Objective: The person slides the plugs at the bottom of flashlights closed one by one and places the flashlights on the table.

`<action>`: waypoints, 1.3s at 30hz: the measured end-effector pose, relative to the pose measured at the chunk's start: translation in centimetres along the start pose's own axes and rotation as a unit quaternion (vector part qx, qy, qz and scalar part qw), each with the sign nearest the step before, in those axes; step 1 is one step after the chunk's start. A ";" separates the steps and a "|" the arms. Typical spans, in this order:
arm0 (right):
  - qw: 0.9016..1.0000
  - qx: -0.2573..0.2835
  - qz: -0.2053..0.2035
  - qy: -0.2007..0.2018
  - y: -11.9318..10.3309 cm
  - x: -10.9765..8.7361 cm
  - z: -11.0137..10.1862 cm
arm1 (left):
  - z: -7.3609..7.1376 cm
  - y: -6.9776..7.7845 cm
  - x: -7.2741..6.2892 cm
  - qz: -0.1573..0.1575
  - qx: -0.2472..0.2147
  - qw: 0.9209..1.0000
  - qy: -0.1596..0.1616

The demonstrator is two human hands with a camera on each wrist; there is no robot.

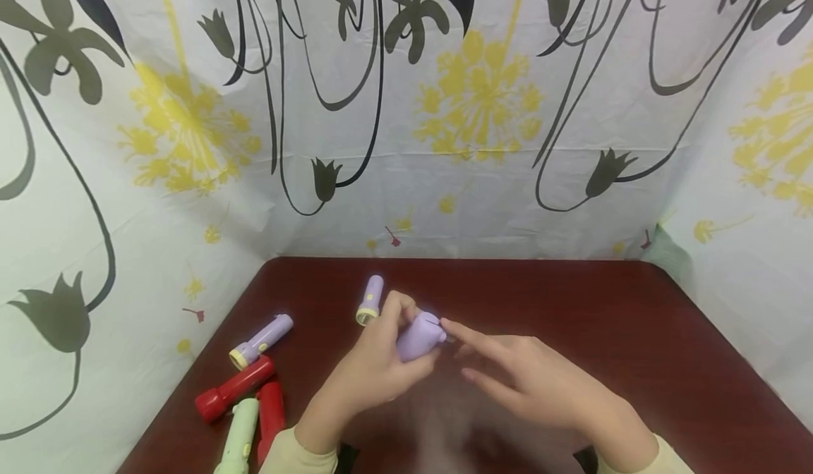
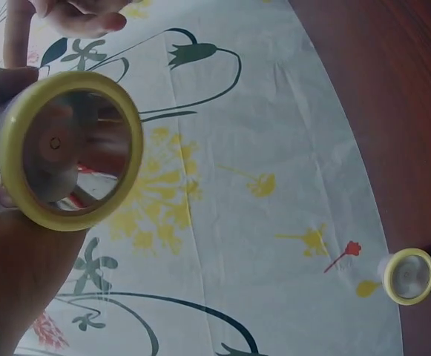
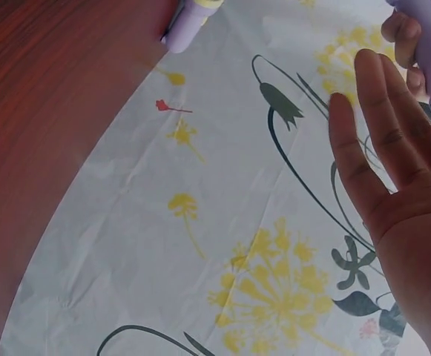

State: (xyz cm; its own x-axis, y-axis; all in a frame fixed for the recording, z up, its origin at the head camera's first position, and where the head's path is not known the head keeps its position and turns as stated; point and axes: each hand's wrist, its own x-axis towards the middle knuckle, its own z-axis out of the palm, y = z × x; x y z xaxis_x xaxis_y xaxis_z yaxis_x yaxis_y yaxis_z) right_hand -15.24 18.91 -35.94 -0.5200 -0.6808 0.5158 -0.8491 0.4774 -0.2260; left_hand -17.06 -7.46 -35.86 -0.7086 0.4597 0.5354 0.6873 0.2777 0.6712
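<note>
My left hand (image 1: 381,368) grips a purple flashlight (image 1: 419,336), its fingers and thumb curled round the barrel. In the left wrist view the yellow rim (image 2: 133,148) of its lens faces the camera. Beside its other end, my right hand (image 1: 540,375) holds its fingers fairly straight, the index fingertip right at that tip. The right wrist view shows several extended fingers of the right hand (image 3: 400,156) and, past them, the purple flashlight (image 3: 430,44) with a dark detail at its end.
Another purple flashlight (image 1: 371,296) lies behind the left hand, and one more purple flashlight (image 1: 269,333) farther left. Near the left edge of the dark red table (image 1: 540,290) lie a red flashlight (image 1: 235,388), a second red one (image 1: 271,414) and a pale green flashlight (image 1: 241,435). A patterned curtain (image 1: 406,199) surrounds the table.
</note>
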 end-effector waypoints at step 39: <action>0.996 -0.069 -0.038 0.031 0.5 -0.7 0.7 | -0.9 -0.1 0.1 -0.023 0.027 0.999 -0.037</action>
State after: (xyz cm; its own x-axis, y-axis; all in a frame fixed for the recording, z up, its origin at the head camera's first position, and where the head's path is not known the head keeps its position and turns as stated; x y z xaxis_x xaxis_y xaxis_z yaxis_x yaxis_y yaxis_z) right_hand -15.37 19.25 -36.95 -0.4449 -0.6841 0.5779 -0.8627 0.5007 -0.0714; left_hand -17.32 -8.24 -35.38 -0.7278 0.5054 0.4635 0.6627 0.3447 0.6648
